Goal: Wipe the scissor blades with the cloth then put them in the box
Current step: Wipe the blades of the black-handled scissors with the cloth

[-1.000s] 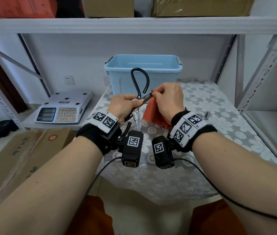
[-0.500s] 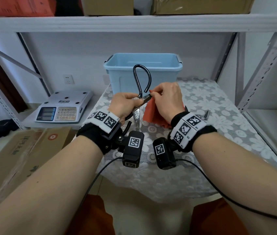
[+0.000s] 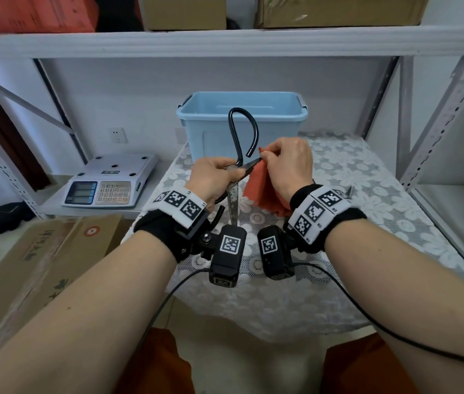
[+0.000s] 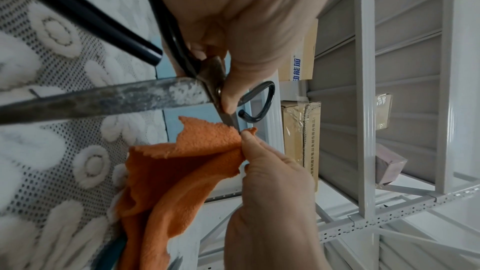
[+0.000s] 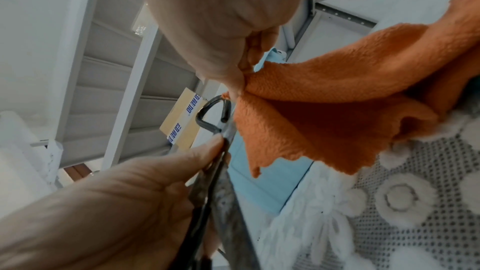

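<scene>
Old scissors (image 3: pixel 233 194) with black looped handles and stained blades are held spread apart above the table. My left hand (image 3: pixel 213 180) grips them at the pivot (image 4: pixel 215 89); one blade (image 4: pixel 103 98) points back toward me, the other toward the right. My right hand (image 3: pixel 287 163) pinches the orange cloth (image 3: pixel 264 191) around the tip of that second blade (image 4: pixel 231 120). The rest of the cloth (image 5: pixel 337 106) hangs down from my fingers. The light blue box (image 3: pixel 242 120) stands open just behind the hands.
A lace-patterned cloth covers the table (image 3: pixel 353 194). A digital scale (image 3: pixel 108 183) sits on a low shelf to the left, with cardboard boxes (image 3: pixel 26 265) below it. Metal shelf posts (image 3: pixel 447 109) rise on the right, and a shelf board (image 3: pixel 225 41) runs overhead.
My right hand has drawn the cloth slightly outward along the blade toward its tip. The scissors have lifted a little, with the upper handle loop now higher against the box.
</scene>
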